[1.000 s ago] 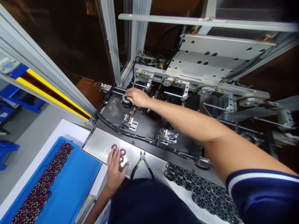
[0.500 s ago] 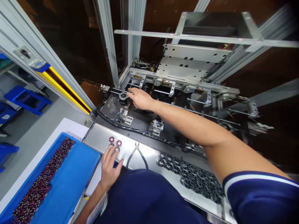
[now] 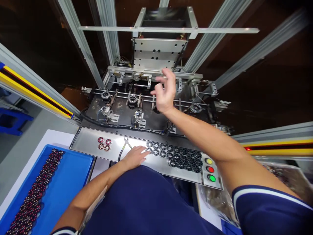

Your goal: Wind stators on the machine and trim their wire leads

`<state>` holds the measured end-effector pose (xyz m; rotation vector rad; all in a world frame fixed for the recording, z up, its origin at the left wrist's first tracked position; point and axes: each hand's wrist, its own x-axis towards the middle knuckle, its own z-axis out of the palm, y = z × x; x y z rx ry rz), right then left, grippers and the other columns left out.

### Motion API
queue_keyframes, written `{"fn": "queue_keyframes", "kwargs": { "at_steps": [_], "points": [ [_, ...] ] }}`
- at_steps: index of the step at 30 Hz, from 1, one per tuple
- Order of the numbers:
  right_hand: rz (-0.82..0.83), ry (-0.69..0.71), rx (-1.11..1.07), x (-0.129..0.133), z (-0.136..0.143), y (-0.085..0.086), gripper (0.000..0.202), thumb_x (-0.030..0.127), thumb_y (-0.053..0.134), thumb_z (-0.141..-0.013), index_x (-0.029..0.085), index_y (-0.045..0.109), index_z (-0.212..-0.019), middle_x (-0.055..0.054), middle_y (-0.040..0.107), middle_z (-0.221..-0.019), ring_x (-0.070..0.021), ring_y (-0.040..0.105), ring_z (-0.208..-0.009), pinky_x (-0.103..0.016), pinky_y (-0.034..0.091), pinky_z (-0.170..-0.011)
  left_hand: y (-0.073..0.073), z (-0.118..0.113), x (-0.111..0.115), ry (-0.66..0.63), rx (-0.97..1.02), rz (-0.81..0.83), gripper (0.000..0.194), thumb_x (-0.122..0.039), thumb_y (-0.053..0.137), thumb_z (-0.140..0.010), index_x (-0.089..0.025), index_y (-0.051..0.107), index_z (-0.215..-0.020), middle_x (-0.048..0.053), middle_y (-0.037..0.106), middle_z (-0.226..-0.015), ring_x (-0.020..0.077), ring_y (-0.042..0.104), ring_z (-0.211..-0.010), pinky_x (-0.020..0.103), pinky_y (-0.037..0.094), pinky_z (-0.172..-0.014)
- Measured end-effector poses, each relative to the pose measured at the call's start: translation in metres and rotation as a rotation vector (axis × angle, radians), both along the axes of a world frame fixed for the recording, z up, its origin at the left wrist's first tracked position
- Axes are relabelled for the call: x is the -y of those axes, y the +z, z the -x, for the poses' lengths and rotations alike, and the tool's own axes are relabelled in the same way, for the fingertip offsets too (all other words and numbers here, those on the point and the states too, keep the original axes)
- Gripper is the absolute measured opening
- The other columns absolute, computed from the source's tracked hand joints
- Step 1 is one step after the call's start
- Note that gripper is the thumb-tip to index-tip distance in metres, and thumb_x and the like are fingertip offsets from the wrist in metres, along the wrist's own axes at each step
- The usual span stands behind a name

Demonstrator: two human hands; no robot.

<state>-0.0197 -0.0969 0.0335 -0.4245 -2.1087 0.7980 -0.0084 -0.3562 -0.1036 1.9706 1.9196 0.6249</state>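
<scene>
My left hand (image 3: 135, 158) lies low over the metal tray (image 3: 85, 140), fingers stretched toward the near end of a batch of black ring-shaped parts (image 3: 181, 156). Its fingertips meet the closest rings; whether they grip one I cannot see. Beside that hand is a pair of cutting pliers (image 3: 126, 142), its handles partly covered by the hand and forearm. Raised above the machine bed, my right hand (image 3: 166, 93) has bent fingers held apart, with nothing visible in them. Behind it stand round fixtures, including a left one (image 3: 105, 95) and a second one (image 3: 132, 100).
Several red-and-black round parts (image 3: 104, 144) sit on the tray's left. A blue tray (image 3: 70, 176) holds rows of similar parts. Yellow, red and green buttons (image 3: 210, 169) are at the right end. Metal posts and a yellow light barrier (image 3: 36, 91) frame the machine.
My left hand has moved right from the red parts to the black rings. My right hand has left the leftmost fixture, moving right. The view has turned rightward.
</scene>
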Motion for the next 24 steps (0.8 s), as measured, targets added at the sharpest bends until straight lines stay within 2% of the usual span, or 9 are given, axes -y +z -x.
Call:
{"fn": "queue_keyframes", "kwargs": {
  "at_steps": [2,4,6,9,11,13,16,19,24],
  "points": [
    [0.341,0.055,-0.082,0.023,-0.029,0.001,0.064,0.058,0.001,-0.098,0.025,0.020,-0.150,-0.019,0.040,-0.146,-0.0280,0.065,-0.109,-0.035,0.060,-0.063,-0.007,-0.004,-0.009,0.000,0.012,0.054,0.031,-0.033,0.060,-0.093,-0.018,0.061,-0.120,0.010,0.062,-0.126,0.0236,0.062,-0.109,0.047,0.054,-0.092],
    [0.513,0.172,-0.056,0.048,-0.066,-0.007,0.056,0.056,0.008,-0.100,0.027,0.029,-0.144,-0.016,0.055,-0.132,-0.0224,0.070,-0.091,-0.030,0.059,-0.053,-0.013,-0.006,-0.014,0.024,0.031,0.097,0.032,-0.033,0.061,-0.093,-0.018,0.060,-0.120,0.010,0.061,-0.126,0.0237,0.062,-0.109,0.047,0.054,-0.091],
    [0.458,0.219,0.075,0.071,-0.105,-0.025,0.046,0.051,0.022,-0.103,0.023,0.045,-0.131,-0.011,0.066,-0.109,-0.0177,0.069,-0.077,-0.028,0.059,-0.053,-0.018,-0.006,-0.018,0.052,0.066,0.127,0.032,-0.033,0.061,-0.092,-0.017,0.060,-0.120,0.010,0.061,-0.125,0.0239,0.062,-0.108,0.047,0.054,-0.091],
    [0.353,0.253,0.210,0.096,-0.149,-0.062,0.028,0.042,0.049,-0.098,0.018,0.065,-0.100,-0.006,0.068,-0.080,-0.0156,0.066,-0.064,-0.028,0.058,-0.055,-0.019,-0.004,-0.022,0.084,0.159,0.150,0.032,-0.034,0.061,-0.092,-0.017,0.060,-0.119,0.009,0.062,-0.123,0.0235,0.063,-0.107,0.047,0.054,-0.091],
    [0.285,0.302,0.258,0.104,-0.164,-0.082,0.022,0.036,0.057,-0.094,0.018,0.069,-0.096,-0.007,0.069,-0.083,-0.0178,0.067,-0.069,-0.030,0.059,-0.060,-0.012,-0.001,-0.022,0.105,0.247,0.148,0.031,-0.034,0.061,-0.092,-0.017,0.061,-0.118,0.009,0.063,-0.121,0.0231,0.063,-0.106,0.046,0.054,-0.090],
    [0.207,0.362,0.278,0.108,-0.168,-0.092,0.023,0.032,0.062,-0.091,0.019,0.069,-0.108,-0.012,0.070,-0.099,-0.0226,0.069,-0.086,-0.037,0.061,-0.072,0.003,0.003,-0.019,0.137,0.350,0.133,0.030,-0.035,0.060,-0.093,-0.017,0.062,-0.116,0.009,0.064,-0.118,0.0225,0.063,-0.104,0.046,0.054,-0.090],
    [0.107,0.422,0.239,0.112,-0.164,-0.090,0.029,0.025,0.064,-0.089,0.020,0.065,-0.118,-0.013,0.068,-0.110,-0.0251,0.066,-0.100,-0.041,0.058,-0.084,0.036,0.010,-0.008,0.184,0.524,0.100,0.028,-0.037,0.060,-0.093,-0.016,0.062,-0.111,0.007,0.066,-0.109,0.0207,0.064,-0.097,0.043,0.054,-0.086],
    [0.041,0.405,0.147,0.119,-0.156,-0.076,0.021,0.019,0.061,-0.091,0.020,0.066,-0.112,-0.010,0.068,-0.096,-0.0216,0.064,-0.088,-0.037,0.056,-0.077,0.068,0.010,0.003,0.238,0.701,0.055,0.029,-0.040,0.061,-0.091,-0.017,0.058,-0.109,0.005,0.066,-0.101,0.0178,0.065,-0.089,0.037,0.054,-0.082],
    [0.013,0.355,0.022,0.131,-0.145,-0.044,0.022,0.015,0.063,-0.089,0.017,0.065,-0.111,-0.009,0.066,-0.089,-0.0204,0.061,-0.082,-0.035,0.054,-0.071,0.089,-0.002,0.012,0.389,0.913,-0.077,0.033,-0.044,0.058,-0.092,-0.018,0.050,-0.111,0.005,0.066,-0.092,0.0172,0.067,-0.086,0.031,0.054,-0.078]
  ]
}}
